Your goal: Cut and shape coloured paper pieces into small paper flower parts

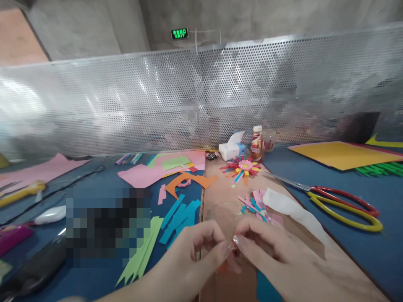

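Note:
My left hand (197, 253) and my right hand (267, 251) meet fingertip to fingertip over the brown board (228, 285). Both are closed in a pinch, and whatever lies between the fingers is too small and blurred to name. Just beyond my right hand is a pile of pink and blue paper strips (258, 207), with a white paper piece (291, 207) beside it. Farther off on the board lies a multicoloured paper flower (244, 167). Blue paper strips (182, 218) and fringed light green strips (145, 251) lie left of my left hand.
Scissors with red and yellow handles (343, 205) lie at right. At the back stand a tissue pack (231, 151) and a brown bottle (257, 144). Coloured paper sheets (343, 153) rest at far right. A glue gun (23, 195) is at left. Perforated metal (126, 105) walls the rear.

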Demonstrator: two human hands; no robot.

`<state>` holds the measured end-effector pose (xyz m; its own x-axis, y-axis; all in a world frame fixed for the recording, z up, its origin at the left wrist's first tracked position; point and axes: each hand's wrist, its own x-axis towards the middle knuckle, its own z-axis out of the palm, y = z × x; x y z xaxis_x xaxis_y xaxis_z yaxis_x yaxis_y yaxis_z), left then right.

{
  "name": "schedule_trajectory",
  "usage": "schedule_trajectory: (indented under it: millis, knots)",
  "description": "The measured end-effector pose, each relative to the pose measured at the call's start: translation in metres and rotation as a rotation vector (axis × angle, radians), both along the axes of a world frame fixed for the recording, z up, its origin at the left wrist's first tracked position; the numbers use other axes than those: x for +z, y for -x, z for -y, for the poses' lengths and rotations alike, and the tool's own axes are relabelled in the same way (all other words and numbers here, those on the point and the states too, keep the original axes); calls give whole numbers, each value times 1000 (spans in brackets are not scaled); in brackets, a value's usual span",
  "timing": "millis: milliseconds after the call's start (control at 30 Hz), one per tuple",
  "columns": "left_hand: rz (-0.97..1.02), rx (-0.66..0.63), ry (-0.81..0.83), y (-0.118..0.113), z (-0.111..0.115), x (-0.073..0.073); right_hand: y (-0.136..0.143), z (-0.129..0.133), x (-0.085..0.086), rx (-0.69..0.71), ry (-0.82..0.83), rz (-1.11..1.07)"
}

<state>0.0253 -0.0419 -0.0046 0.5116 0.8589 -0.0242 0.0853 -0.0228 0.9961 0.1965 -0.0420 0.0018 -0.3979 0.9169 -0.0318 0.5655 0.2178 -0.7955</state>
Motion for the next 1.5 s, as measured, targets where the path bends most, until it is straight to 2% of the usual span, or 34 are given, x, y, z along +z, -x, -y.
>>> schedule_trajectory:
  millis: [200, 300, 433, 600, 733, 867, 1033, 1267, 1500]
  knots:
    - [-52, -94, -38, 3, -6, 2, 4, -5, 1, 44, 18, -69]
    - [-70, -125, -22, 2, -5, 4, 5, -5, 7, 67, 106, -96]
    - [-61, -165, -3, 0, -2, 4, 6, -4, 10, 96, 198, -236]
    - [58, -111, 27, 0, -5, 1, 3, -7, 1, 61, 167, -391]
    - [118, -95, 60, 0, -6, -2, 3, -9, -6, 81, 230, -485]
    - [158, -94, 68, 0, -5, -2, 6, -8, -8, 38, 313, -586]
    - [180, -97, 84, -1, -6, -1, 8, -7, -7, -1, 369, -626]
    - [233, -123, 101, -2, -6, -2, 8, -6, -6, -12, 356, -627]
    - [254, -124, 101, -2, -6, -2, 6, -10, -11, 21, 366, -630]
